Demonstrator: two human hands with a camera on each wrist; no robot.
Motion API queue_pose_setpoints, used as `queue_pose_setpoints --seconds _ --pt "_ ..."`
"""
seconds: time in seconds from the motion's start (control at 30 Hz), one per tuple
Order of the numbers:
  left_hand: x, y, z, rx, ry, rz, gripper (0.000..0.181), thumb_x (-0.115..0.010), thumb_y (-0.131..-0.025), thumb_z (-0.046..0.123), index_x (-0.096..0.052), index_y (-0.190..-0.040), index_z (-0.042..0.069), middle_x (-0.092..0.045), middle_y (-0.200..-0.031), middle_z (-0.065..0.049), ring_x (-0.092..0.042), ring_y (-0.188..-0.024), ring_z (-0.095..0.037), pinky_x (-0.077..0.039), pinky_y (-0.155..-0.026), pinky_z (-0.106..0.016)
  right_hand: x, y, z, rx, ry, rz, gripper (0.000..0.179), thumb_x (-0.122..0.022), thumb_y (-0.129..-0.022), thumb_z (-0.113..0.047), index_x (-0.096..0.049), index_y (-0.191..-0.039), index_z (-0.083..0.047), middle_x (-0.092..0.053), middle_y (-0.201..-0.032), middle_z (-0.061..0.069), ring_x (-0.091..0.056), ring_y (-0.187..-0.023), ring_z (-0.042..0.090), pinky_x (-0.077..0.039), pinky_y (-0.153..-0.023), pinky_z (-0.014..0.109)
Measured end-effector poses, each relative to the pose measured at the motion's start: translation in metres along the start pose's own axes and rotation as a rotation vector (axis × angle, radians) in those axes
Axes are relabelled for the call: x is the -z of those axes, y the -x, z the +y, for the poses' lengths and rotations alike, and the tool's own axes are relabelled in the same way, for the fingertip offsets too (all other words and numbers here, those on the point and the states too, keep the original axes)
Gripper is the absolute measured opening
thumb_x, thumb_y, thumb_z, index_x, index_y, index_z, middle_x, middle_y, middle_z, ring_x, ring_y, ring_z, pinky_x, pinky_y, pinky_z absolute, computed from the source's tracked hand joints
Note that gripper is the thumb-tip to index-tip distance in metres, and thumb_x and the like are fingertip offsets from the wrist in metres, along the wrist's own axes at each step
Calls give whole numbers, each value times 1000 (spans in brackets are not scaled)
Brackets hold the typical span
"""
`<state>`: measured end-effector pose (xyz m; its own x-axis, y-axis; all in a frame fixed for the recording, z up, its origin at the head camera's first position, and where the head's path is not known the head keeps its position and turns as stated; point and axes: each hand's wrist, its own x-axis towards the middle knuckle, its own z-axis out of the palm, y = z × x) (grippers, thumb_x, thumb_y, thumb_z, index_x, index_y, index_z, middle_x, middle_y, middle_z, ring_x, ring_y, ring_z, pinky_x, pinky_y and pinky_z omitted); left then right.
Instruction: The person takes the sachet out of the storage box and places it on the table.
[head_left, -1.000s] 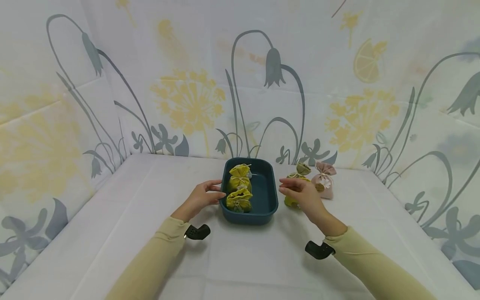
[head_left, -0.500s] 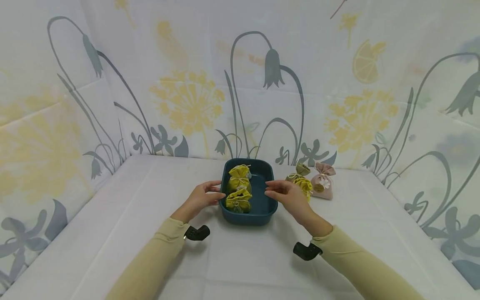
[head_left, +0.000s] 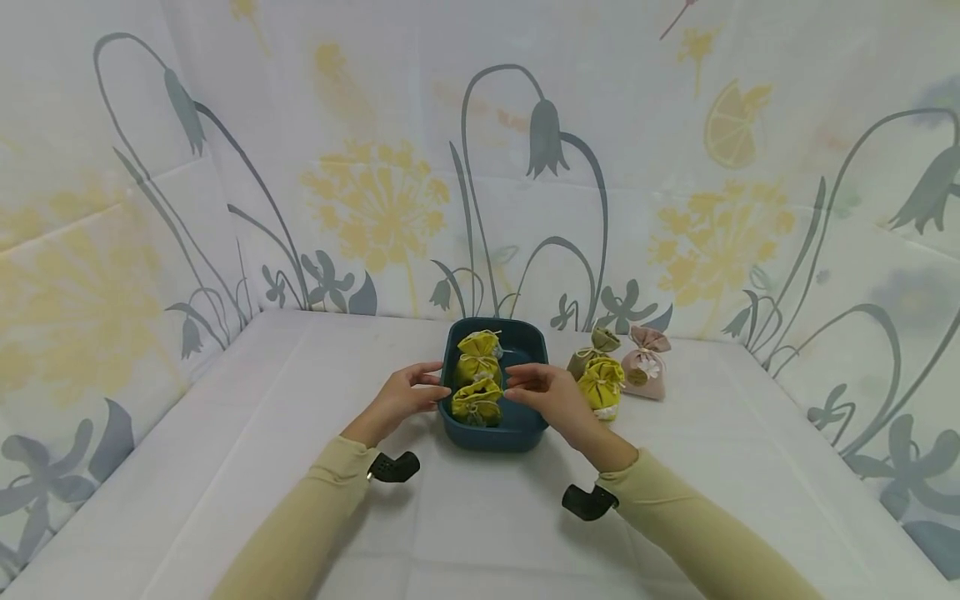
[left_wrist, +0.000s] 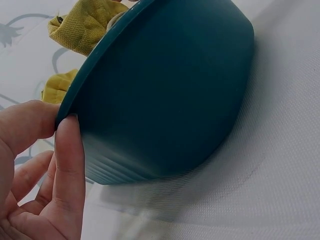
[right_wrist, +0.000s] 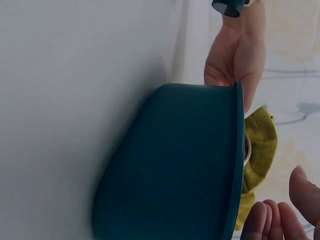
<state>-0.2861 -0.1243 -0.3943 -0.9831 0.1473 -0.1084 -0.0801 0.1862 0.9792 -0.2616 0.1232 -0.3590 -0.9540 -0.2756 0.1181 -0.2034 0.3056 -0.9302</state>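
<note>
A dark teal plastic basin [head_left: 495, 439] stands on the table, and two yellow-green drawstring pouches, a front one [head_left: 476, 407] and a back one [head_left: 478, 360], sit along its left side. My left hand [head_left: 397, 395] pinches the left rim, one finger against the outer wall [left_wrist: 150, 115] in the left wrist view. Over the right part of the basin is my right hand [head_left: 558, 402], its fingertips close to the front pouch. Thumb and fingers of the right hand [right_wrist: 287, 215] stand apart in the right wrist view, with nothing between them.
Right of the basin, a yellow pouch [head_left: 602, 385] stands before an olive pouch [head_left: 590, 354]. Beside them is a pink pouch [head_left: 645, 368] with a white flower. A flower-printed cloth [head_left: 375, 200] hangs behind the white-covered table [head_left: 480, 517].
My right hand has moved left from the pouches beside the basin to over its inside, uncovering the yellow pouch outside. The left hand stays at the rim.
</note>
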Motion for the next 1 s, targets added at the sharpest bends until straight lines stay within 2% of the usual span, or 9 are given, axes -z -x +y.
queue_pose_setpoints --seconds 0.17,0.4,0.67,0.83,1.0 --pt "-1 1 0 2 6 3 58 -69 -85 10 -46 -138 9 -52 -120 -16 -61 -85 -17 -53 -77 -31 -8 -4 -1 -36 -13 -29 40 -71 -82 -7 -59 -119 5 -62 -106 14 -60 -92 19 -51 -81 28" --pt "0 1 0 -4 14 -9 58 -68 -85 10 -45 -138 8 -51 -121 -17 -61 -86 -16 -53 -78 -31 -15 -9 -1 -64 4 -47 39 -72 -81 -8 -61 -117 2 -63 -108 10 -59 -92 18 -52 -79 28" --pt "2 2 1 -9 6 -8 58 -68 -85 10 -45 -138 8 -52 -119 -17 -61 -83 -16 -53 -77 -30 -24 -16 -2 -71 55 -87 38 -74 -80 -9 -64 -116 -2 -62 -99 6 -55 -84 16 -49 -71 25" --pt "1 2 1 -10 5 -11 58 -68 -85 9 -45 -138 8 -52 -120 -17 -61 -84 -16 -53 -77 -30 -31 -16 -5 -99 123 -97 25 -72 -82 -10 -69 -106 -4 -61 -91 3 -54 -80 16 -50 -72 30" --pt "1 1 1 -11 0 -10 57 -67 -85 9 -45 -138 7 -52 -120 -18 -61 -85 -18 -53 -76 -30 -35 -17 -5 -106 148 -63 14 -70 -84 -11 -71 -95 -4 -62 -88 2 -55 -80 15 -50 -72 30"
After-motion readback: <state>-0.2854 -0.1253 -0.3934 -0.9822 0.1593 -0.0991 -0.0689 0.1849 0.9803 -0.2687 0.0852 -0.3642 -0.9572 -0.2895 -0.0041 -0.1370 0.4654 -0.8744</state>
